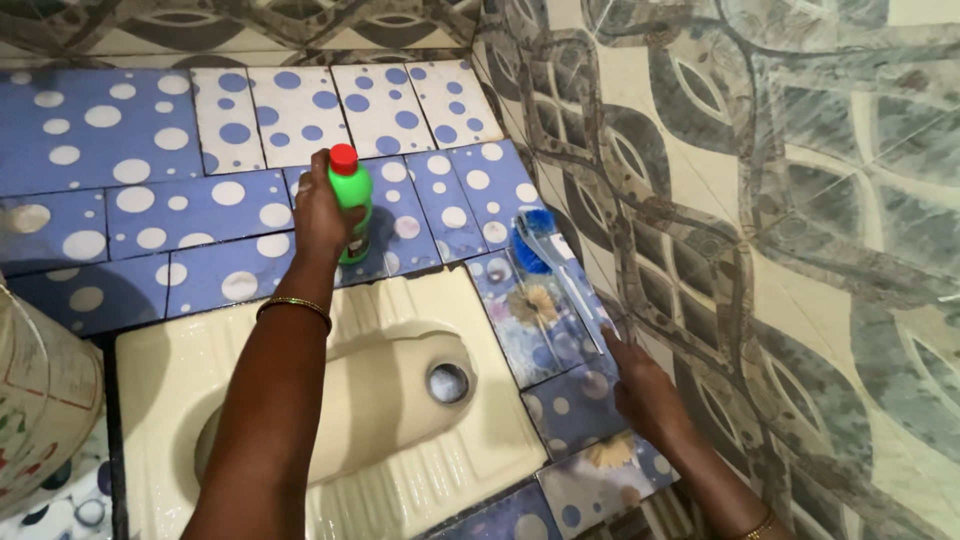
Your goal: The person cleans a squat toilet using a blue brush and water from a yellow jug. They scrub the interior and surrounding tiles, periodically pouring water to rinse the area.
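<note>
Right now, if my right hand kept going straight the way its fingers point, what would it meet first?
The right hand points up along the floor by the wall, at the pale handle of the blue-bristled toilet brush. The fingertips look at or almost on that handle's end; contact is unclear.

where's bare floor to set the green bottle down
Free: the blue dotted tiles left of the left hand and green bottle. Crowded: the strip by the wall, where the brush lies at the right hand.
</note>
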